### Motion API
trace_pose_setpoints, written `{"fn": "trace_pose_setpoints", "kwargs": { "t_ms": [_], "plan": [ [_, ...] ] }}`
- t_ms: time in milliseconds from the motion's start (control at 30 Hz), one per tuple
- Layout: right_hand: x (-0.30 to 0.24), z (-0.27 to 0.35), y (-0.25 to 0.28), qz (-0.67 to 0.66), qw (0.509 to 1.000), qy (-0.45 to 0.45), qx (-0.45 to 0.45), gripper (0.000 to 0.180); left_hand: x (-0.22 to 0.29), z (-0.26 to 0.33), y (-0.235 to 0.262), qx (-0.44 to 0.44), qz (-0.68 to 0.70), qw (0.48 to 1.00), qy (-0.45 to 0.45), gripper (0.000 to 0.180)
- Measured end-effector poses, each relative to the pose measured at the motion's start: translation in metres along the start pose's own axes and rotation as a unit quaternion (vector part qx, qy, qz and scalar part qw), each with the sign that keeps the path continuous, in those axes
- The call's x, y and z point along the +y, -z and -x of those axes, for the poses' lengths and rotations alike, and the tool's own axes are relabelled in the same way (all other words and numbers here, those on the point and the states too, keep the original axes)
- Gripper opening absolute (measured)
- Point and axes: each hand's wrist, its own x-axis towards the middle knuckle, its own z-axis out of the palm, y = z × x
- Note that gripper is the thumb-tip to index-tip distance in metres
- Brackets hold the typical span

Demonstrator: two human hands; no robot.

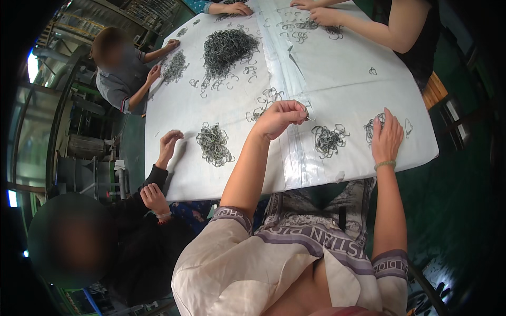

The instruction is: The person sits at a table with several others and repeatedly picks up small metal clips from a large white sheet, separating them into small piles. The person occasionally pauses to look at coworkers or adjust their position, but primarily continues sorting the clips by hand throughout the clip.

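Note:
My left hand [278, 120] is raised over the middle of the table, thumb and fingertips pinched on a small curved metal hook [310, 115]. My right hand [387, 138], with a beaded bracelet at its wrist, lies with fingers stretched out over the right edge of a small pile of hooks [369, 129], partly covering it. Between my hands sits another small pile of dark metal hooks [329, 141]. A few loose hooks [408, 128] lie just right of my right hand. Beyond my left hand is a loose scatter of hooks [270, 96].
The white-covered table [337, 97] has a clear plastic strip [298, 158] across it. A large heap of hooks [227, 50] is at the far side, a smaller pile [213, 145] at left. Co-workers' hands [167, 147] are along the left and far edges.

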Motion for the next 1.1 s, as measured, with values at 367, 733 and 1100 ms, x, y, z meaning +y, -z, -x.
{"fn": "trace_pose_setpoints", "kwargs": {
  "t_ms": [367,733,1100],
  "plan": [
    [-0.001,0.000,-0.001,0.004,1.000,0.007,0.006,0.043,-0.009,0.025,-0.012,0.076,-0.157,0.985,0.004,0.009],
    [0.009,-0.002,-0.010,0.004,0.999,0.036,0.027,0.039,0.004,0.130,0.098,0.376,-0.419,0.824,0.065,0.015],
    [0.007,-0.002,-0.007,-0.015,0.999,0.036,0.028,0.040,0.011,0.148,0.087,0.368,-0.198,0.908,0.008,0.016]
  ]
}}
